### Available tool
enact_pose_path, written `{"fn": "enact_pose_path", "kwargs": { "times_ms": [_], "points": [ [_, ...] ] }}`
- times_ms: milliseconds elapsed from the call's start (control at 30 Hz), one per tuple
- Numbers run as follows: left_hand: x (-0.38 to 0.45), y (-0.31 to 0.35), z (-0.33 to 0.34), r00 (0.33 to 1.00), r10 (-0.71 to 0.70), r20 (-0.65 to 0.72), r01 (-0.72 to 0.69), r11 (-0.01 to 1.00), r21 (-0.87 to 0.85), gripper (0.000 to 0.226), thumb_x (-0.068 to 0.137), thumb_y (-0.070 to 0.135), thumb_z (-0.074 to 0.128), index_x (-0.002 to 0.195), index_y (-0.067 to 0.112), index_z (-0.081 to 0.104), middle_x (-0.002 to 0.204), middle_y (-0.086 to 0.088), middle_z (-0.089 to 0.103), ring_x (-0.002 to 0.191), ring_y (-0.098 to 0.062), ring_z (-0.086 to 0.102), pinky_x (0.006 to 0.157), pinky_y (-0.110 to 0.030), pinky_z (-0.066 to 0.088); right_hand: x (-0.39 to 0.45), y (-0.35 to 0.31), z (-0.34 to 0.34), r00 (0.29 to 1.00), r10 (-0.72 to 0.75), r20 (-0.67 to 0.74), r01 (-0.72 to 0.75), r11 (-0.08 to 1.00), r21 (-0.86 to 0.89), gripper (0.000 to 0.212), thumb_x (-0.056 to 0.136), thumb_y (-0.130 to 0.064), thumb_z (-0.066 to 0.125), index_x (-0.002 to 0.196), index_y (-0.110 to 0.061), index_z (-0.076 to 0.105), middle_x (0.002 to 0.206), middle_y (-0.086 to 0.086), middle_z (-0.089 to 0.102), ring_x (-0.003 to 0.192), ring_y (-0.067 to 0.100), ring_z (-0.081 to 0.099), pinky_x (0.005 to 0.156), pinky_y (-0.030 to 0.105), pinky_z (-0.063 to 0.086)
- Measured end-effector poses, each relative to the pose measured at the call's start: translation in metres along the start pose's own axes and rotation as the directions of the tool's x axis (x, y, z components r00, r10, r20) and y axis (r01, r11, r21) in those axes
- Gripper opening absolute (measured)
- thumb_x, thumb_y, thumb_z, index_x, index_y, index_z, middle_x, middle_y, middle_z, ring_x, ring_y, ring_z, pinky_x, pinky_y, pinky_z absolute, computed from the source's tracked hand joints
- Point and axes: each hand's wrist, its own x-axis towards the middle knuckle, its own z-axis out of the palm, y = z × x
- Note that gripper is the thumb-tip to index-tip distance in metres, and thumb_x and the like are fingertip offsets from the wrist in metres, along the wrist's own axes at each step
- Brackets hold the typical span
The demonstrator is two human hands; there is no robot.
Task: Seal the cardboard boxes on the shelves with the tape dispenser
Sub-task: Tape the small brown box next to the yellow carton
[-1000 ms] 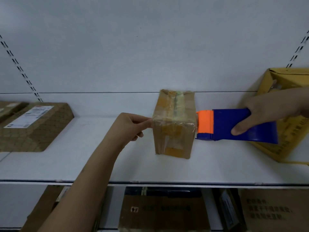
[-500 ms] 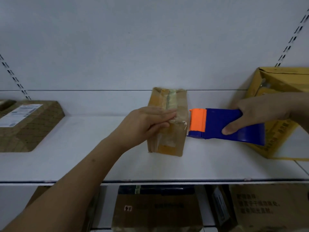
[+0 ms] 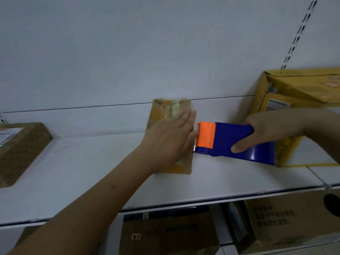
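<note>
Brown box (image 3: 166,115) in the middle stays put because the flat left hand (image 3: 171,142) presses it, so the right hand (image 3: 266,131), wrapped round the blue tape dispenser (image 3: 235,142), can tape its side.

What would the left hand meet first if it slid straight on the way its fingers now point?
The left hand lies flat on the small cardboard box, fingers pointing right. Going straight on, it would most likely first meet the orange head of the tape dispenser, which sits just beyond the fingertips.
</note>
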Motion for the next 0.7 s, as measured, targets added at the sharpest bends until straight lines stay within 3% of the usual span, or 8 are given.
{"fn": "enact_pose_path", "kwargs": {
  "times_ms": [100, 167, 300, 467, 567, 700],
  "points": [
    [0.003, 0.002, -0.003, 0.996, -0.086, -0.004, 0.086, 0.996, 0.007, 0.076, 0.1, 0.054, -0.002, 0.159, 0.014, 0.023, 0.164, -0.003, 0.025, 0.151, -0.015, 0.024, 0.114, -0.039, 0.037, -0.006, 0.002, 0.004, 0.999, -0.002, -0.039, 0.002, 1.0, -0.008, 0.058, 0.063, -0.067, 0.069, 0.098, -0.021, 0.066, 0.084, -0.008, 0.074, 0.077, 0.01, 0.072, 0.069, 0.023, 0.056],
    [0.003, -0.001, -0.001, 0.994, -0.105, -0.012, 0.105, 0.994, 0.0, 0.063, 0.106, 0.047, 0.009, 0.158, 0.016, 0.025, 0.163, 0.0, 0.027, 0.148, -0.013, 0.029, 0.112, -0.034, 0.037, -0.013, 0.005, 0.003, 0.999, 0.013, -0.032, -0.012, 1.0, 0.008, 0.058, 0.063, -0.065, 0.07, 0.098, -0.02, 0.066, 0.084, -0.007, 0.074, 0.077, 0.01, 0.072, 0.068, 0.023, 0.056],
    [0.002, -0.002, 0.001, 0.994, -0.069, -0.084, 0.069, 0.998, -0.001, 0.072, 0.1, 0.049, 0.005, 0.154, 0.013, 0.038, 0.156, -0.004, 0.042, 0.141, -0.018, 0.044, 0.103, -0.037, 0.044, -0.025, 0.012, 0.001, 0.999, 0.037, -0.014, -0.036, 0.997, 0.063, 0.046, 0.07, -0.057, 0.07, 0.095, -0.018, 0.065, 0.081, -0.007, 0.074, 0.075, 0.01, 0.072, 0.066, 0.021, 0.054],
    [0.001, -0.002, 0.006, 0.982, -0.028, -0.186, 0.026, 1.0, -0.017, 0.061, 0.103, 0.04, 0.023, 0.14, 0.004, 0.056, 0.139, -0.012, 0.06, 0.127, -0.025, 0.059, 0.092, -0.039, 0.053, -0.037, 0.017, 0.0, 0.998, 0.06, -0.035, -0.058, 0.996, 0.072, 0.046, 0.068, -0.058, 0.07, 0.089, -0.017, 0.068, 0.076, -0.005, 0.074, 0.07, 0.01, 0.071, 0.059, 0.018, 0.052],
    [0.001, 0.001, 0.003, 0.989, -0.046, -0.14, 0.044, 0.999, -0.018, 0.064, 0.102, 0.044, 0.02, 0.142, 0.007, 0.055, 0.143, -0.01, 0.057, 0.131, -0.021, 0.056, 0.094, -0.036, 0.051, -0.046, 0.019, -0.005, 0.993, 0.11, -0.054, -0.105, 0.99, 0.091, 0.049, 0.064, -0.058, 0.07, 0.088, -0.015, 0.068, 0.075, -0.005, 0.074, 0.068, 0.009, 0.071, 0.057, 0.018, 0.051],
    [0.003, 0.006, -0.002, 0.993, -0.091, -0.069, 0.091, 0.996, -0.001, 0.081, 0.095, 0.055, 0.003, 0.152, 0.012, 0.041, 0.156, -0.004, 0.042, 0.143, -0.015, 0.041, 0.106, -0.032, 0.04, -0.036, 0.008, 0.002, 0.984, 0.143, -0.107, -0.146, 0.989, -0.019, 0.057, 0.06, -0.07, 0.066, 0.086, -0.019, 0.066, 0.069, -0.009, 0.073, 0.062, 0.005, 0.069, 0.054, 0.016, 0.049]
  ]
}}
